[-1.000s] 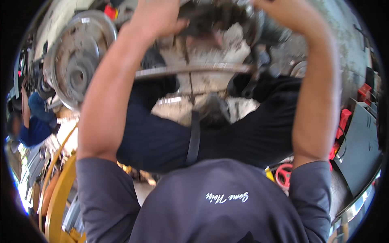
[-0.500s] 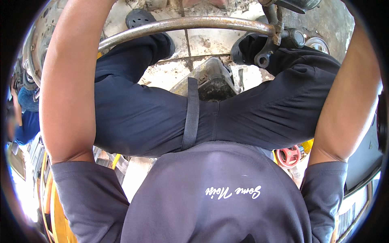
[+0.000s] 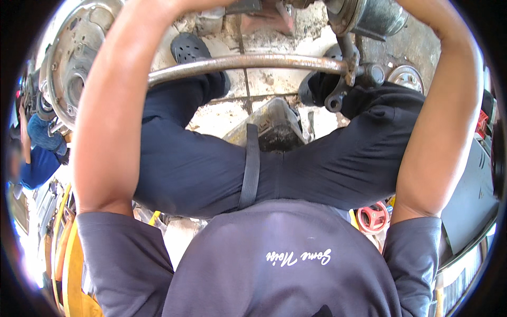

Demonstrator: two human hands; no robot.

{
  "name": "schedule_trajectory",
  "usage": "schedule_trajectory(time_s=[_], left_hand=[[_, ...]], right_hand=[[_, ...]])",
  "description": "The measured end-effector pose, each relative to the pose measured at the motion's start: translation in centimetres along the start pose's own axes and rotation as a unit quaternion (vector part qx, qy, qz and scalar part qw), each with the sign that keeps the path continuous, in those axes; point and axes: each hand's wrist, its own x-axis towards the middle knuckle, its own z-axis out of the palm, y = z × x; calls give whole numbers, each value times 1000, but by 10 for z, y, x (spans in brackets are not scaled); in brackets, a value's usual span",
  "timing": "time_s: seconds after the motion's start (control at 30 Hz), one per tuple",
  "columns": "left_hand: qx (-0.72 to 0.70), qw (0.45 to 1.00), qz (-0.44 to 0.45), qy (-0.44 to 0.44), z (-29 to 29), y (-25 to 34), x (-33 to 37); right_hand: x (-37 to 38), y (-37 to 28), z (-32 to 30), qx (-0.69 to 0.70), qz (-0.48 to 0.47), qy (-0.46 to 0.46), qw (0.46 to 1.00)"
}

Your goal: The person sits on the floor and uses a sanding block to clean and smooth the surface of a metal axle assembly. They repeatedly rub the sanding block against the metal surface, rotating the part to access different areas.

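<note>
Both of my forearms reach up past the top edge, so my hands lie outside the picture and whatever they hold is hidden. My left forearm (image 3: 113,105) bends inward at the top, its wrist end close to dark metal parts (image 3: 245,5). On the other side, my right forearm (image 3: 443,100) curves in above a cylindrical metal housing (image 3: 369,18). A curved, rusty metal bar (image 3: 248,62) runs across in front of my shins. Its right end meets a bracket with a ring-shaped eye (image 3: 334,102).
A large round metal plate with holes (image 3: 63,63) stands at far left. A worn metal piece (image 3: 277,124) lies on the tiled floor between my legs. Behind me at right is a red wheel-shaped part (image 3: 372,216). Someone in blue (image 3: 39,166) is at the left edge.
The view has shifted, so the bar and my legs sit lower in the picture. More of the housing and the round plate shows. My forearms have drawn closer together.
</note>
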Motion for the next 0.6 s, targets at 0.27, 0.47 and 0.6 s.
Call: schedule_trajectory(time_s=[0.27, 0.47, 0.6], left_hand=[[-68, 997, -15, 42, 15, -12, -3], [20, 994, -41, 99, 27, -9, -10], [-26, 994, -101, 30, 12, 3, -19]], right_hand=[[0, 8, -11, 126, 17, 23, 992], [15, 40, -10, 308, 49, 102, 945], [21, 34, -17, 333, 43, 76, 939]])
